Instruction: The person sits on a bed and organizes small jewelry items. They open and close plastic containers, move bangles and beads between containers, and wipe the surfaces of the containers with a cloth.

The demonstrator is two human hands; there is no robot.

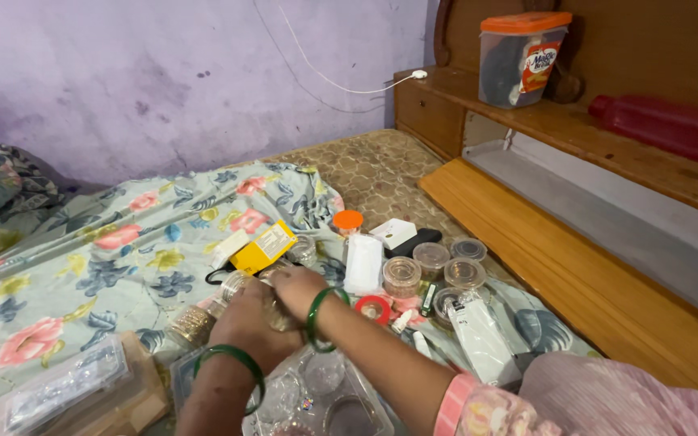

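Bangle stack (240, 284) sits gripped between left hand (245, 321) and right hand (296, 289); keep fingers closed, yellow box (262, 247) at twelve o'clock.

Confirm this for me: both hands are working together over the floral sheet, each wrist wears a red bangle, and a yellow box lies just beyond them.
One detail is wrong: the bangles are green, not red. The head view shows a green bangle on the left hand and another on the right hand. The rest holds: both hands meet over the floral sheet, with the yellow box just beyond them.
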